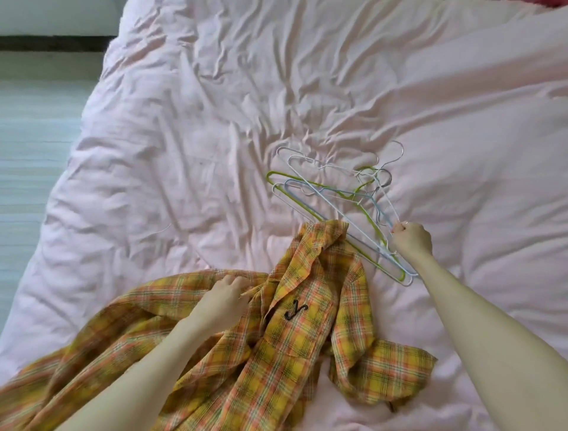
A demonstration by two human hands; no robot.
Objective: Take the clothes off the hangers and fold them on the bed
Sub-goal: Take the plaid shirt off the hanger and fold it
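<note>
A yellow and orange plaid shirt [295,332] lies crumpled on the pink bed cover [190,129], near the front edge of the view. My left hand [224,303] grips a fold of the shirt near its collar. A bunch of several wire hangers [333,197], white, green and blue, lies on the bed beyond the shirt, partly under its collar. My right hand [412,240] grips the hangers at their near end, fingers curled round the wires.
The wrinkled pink cover fills most of the view. A pale floor [33,147] runs along the bed's left side. A bit of red fabric [550,3] shows at the top right corner.
</note>
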